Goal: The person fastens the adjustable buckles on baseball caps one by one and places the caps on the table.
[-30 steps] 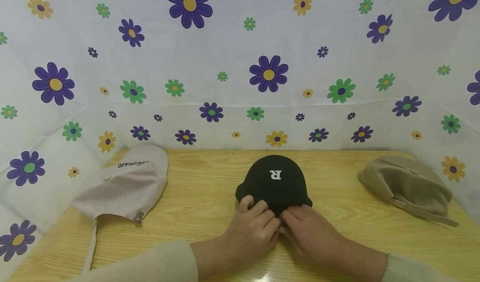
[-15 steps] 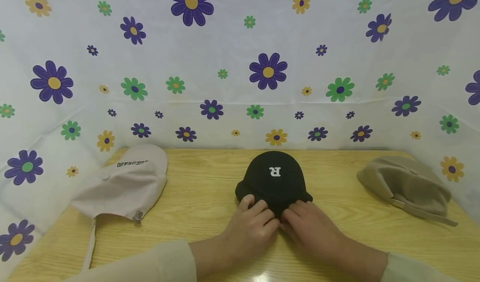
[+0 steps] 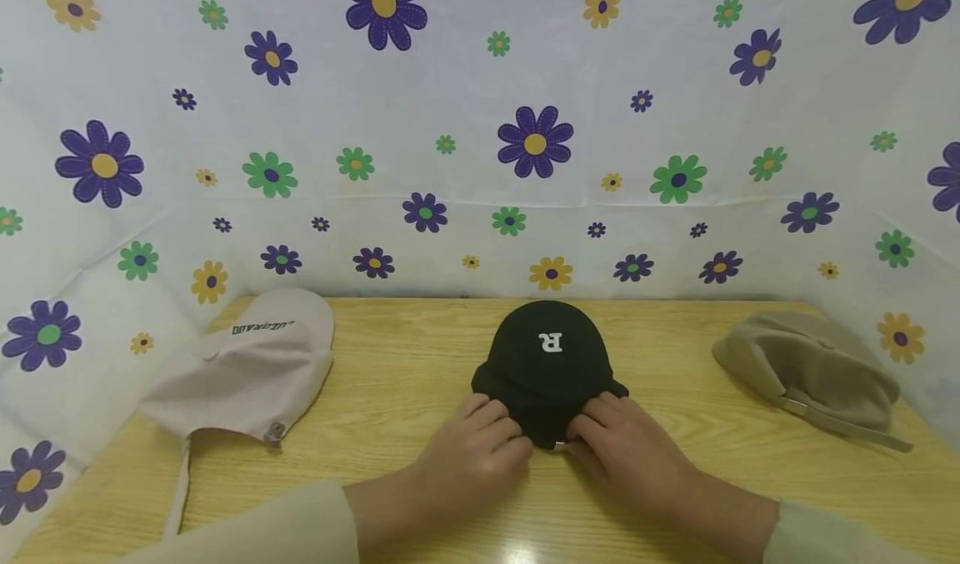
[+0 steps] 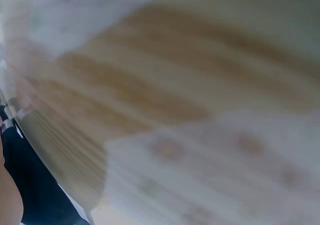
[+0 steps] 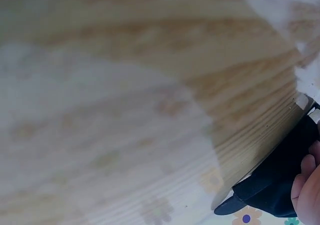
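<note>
At the middle of the table lies a black cap (image 3: 551, 372) with a white letter R on its crown, the brim on the far side being out of sight. My left hand (image 3: 474, 457) grips its near edge on the left, fingers curled over the fabric. On the right of that edge my right hand (image 3: 632, 447) pinches the fabric, its thumb mostly hidden. A small shiny clip (image 3: 560, 445) shows between the hands. Only part of the cap (image 4: 32, 185) enters the left wrist view's lower left corner. In the right wrist view, curled fingers (image 5: 305, 172) touch the cap (image 5: 272, 185).
A pale pink cap (image 3: 247, 372) with dark lettering lies on the left, its strap (image 3: 177, 489) trailing toward the front. To the right is a tan cap (image 3: 813, 372). The wood-grain table (image 3: 405, 339) meets a flower-print cloth (image 3: 450, 89) at the back and sides.
My left hand has slid left along the cap's near edge, away from the right hand, uncovering the clip. The right hand has shifted slightly forward. The cap sits slightly higher in view.
</note>
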Tool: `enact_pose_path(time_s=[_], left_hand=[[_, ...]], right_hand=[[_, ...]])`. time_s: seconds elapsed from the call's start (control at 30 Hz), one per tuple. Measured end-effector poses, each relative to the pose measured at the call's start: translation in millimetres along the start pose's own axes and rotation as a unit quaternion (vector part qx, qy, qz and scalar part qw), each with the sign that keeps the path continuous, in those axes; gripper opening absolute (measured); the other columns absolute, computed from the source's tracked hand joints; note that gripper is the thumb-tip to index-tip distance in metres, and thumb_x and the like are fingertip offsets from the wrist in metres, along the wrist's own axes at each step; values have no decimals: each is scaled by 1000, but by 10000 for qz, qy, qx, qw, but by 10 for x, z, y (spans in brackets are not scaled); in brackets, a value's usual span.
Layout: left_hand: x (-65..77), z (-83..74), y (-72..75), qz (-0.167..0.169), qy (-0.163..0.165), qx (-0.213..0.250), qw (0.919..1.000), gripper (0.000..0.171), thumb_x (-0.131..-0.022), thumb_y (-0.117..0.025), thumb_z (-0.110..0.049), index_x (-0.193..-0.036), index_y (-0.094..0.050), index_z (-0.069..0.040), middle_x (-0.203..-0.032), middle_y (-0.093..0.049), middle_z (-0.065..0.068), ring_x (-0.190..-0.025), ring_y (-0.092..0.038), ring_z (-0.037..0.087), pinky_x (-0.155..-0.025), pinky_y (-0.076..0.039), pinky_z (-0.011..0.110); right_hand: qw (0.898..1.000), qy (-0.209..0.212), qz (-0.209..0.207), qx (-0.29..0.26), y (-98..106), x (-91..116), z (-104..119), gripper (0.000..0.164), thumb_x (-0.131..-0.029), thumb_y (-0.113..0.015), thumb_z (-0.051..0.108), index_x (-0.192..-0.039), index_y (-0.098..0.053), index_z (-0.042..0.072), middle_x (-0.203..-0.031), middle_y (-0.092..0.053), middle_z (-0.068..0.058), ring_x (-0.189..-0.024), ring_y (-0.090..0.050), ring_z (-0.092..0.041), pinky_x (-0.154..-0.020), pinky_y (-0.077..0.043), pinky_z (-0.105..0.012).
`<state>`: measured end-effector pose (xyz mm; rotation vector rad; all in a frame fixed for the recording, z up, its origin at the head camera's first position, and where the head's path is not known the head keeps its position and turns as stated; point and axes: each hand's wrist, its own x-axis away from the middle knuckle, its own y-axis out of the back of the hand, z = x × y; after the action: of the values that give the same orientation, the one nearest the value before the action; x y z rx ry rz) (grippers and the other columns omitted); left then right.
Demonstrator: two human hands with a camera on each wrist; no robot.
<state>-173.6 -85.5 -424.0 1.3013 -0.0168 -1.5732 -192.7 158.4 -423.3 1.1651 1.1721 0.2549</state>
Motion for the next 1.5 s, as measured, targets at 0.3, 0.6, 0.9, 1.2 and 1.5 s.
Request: enact_pose_path(time_s=[0.3, 0.6, 0.9, 1.2, 1.5], left_hand=[[151, 123, 89, 152, 209, -117, 9996, 28, -96, -48, -14, -80, -71, -14, -78, -66, -4, -76, -59, 17, -75, -46, 31], [348, 279, 221, 302, 613, -10, 9977, 16, -89, -59, -12, -81, -72, -13, -76, -66, -2, -73, -57, 18, -77, -47, 34], [575, 418, 366, 529, 1050, -4, 9931, 19, -91, -55, -13, -81, -72, -12, -76, -66, -2, -74, -57, 19, -77, -46, 36], [742, 556, 499, 603, 1469, 26, 9873, 11, -87, -61, -14, -84, -72, -12, -79, -67, -2, -76, -58, 19, -79, -46, 40], [881, 681, 599, 762, 1581, -145, 9844, 20, -93, -55, -20, -84, -71, -12, -80, -67, -1, -78, -59, 21, -79, -45, 41]], right_hand=[[9998, 87, -185, -16, -16, 2, -14, 22, -77, -85, 20, -87, -65, 18, -87, -58, 8, -78, -49, -10, -66, -43, -26], [9998, 6, -104, 172, 22, -4, -29, 21, -77, -84, 21, -91, -70, 17, -90, -60, 5, -81, -52, -12, -69, -46, -30], [9991, -306, 148, 246, 60, 4, -36, 18, -79, -84, 22, -92, -72, 18, -89, -59, 5, -80, -51, -12, -67, -44, -29], [9990, -240, -13, 380, 58, 40, -98, 18, -76, -85, 21, -87, -71, 18, -88, -58, 5, -78, -49, -12, -67, -43, -30], [9987, -305, -61, 393, 91, 61, -148, 17, -75, -85, 20, -84, -71, 17, -86, -58, 5, -77, -50, -12, -69, -47, -33]])
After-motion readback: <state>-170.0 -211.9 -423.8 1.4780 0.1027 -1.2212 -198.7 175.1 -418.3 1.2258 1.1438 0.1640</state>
